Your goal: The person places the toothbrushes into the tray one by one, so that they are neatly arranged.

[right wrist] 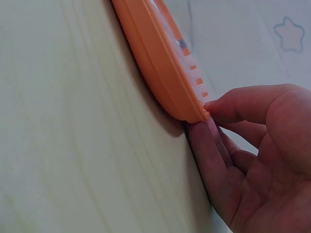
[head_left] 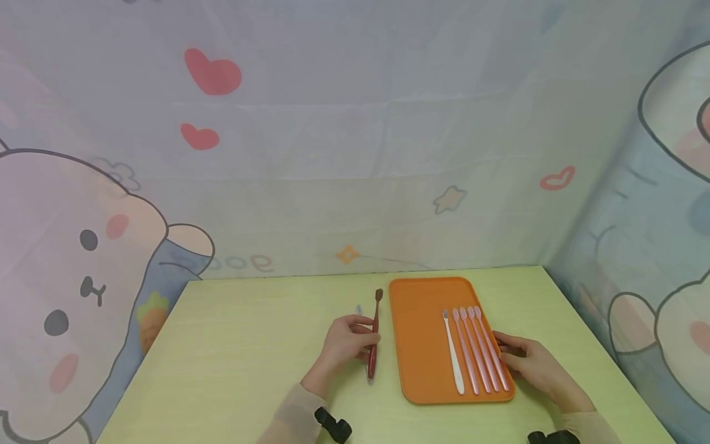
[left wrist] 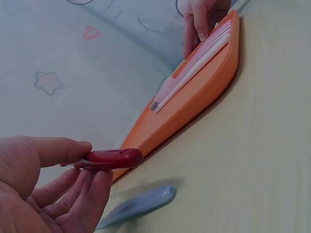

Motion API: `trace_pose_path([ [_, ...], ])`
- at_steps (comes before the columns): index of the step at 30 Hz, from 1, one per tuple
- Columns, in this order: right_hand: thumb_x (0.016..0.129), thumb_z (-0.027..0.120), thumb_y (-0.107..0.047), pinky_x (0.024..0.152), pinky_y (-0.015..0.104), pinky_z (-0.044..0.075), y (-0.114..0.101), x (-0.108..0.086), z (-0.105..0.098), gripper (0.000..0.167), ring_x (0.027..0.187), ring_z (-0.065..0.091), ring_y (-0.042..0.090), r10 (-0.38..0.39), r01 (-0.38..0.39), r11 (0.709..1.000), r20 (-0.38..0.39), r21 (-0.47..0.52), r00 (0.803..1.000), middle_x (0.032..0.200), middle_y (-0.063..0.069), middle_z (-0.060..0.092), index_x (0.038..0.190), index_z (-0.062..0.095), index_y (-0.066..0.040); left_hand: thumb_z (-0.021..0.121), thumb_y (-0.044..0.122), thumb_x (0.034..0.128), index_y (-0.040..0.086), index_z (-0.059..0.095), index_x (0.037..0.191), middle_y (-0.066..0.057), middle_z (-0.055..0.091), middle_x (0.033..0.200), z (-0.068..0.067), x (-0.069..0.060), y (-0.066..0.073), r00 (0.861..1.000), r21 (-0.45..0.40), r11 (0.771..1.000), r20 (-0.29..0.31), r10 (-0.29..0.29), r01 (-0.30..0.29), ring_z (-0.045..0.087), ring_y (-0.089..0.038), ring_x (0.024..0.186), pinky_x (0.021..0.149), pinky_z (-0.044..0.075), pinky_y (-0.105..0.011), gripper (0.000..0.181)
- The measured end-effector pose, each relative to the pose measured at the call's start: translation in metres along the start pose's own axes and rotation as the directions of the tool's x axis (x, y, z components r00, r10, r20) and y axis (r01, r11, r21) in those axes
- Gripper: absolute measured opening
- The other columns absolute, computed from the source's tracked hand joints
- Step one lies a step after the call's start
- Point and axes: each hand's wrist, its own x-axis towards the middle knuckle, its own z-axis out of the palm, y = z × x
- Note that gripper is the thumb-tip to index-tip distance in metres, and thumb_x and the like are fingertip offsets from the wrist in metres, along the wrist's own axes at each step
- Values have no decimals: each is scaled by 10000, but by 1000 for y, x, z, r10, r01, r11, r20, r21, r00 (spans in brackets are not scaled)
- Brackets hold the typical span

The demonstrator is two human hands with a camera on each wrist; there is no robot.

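Note:
Between thumb and fingers, my left hand (head_left: 345, 339) pinches a dark red toothbrush (head_left: 373, 356), its brown bristle head pointing to the back. The brush is held above the table, left of an orange tray (head_left: 421, 345). Below it a bluish-grey toothbrush (left wrist: 143, 203) lies on the tabletop, mostly hidden by the hand in the head view. My right hand (head_left: 537, 368) grips the tray's right rim, thumb on top and fingers underneath. On the tray's right half lie a white toothbrush (head_left: 455, 364) and several pink toothbrushes (head_left: 478, 351), side by side with heads toward the back.
The pale yellow-green tabletop (head_left: 233, 351) carries the tray on its right half. A printed cloth (head_left: 388, 142) with hearts and cartoon animals stands behind the table and along both sides. A black wrist camera (head_left: 333, 425) sits on the left sleeve.

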Motion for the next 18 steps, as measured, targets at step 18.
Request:
trace_pose_path([
  [18,1091,599,-88,865,384,641,2,0,1,597,1300,613,404,3,-3,1000,-2,13,1000,1539,363,477,1598,358,114,846,-1,851,-23,737,1167,-97,743,933,76,-2,-3,999,24,999,26,29,-29,720,-172,714,588,635,-334,335],
])
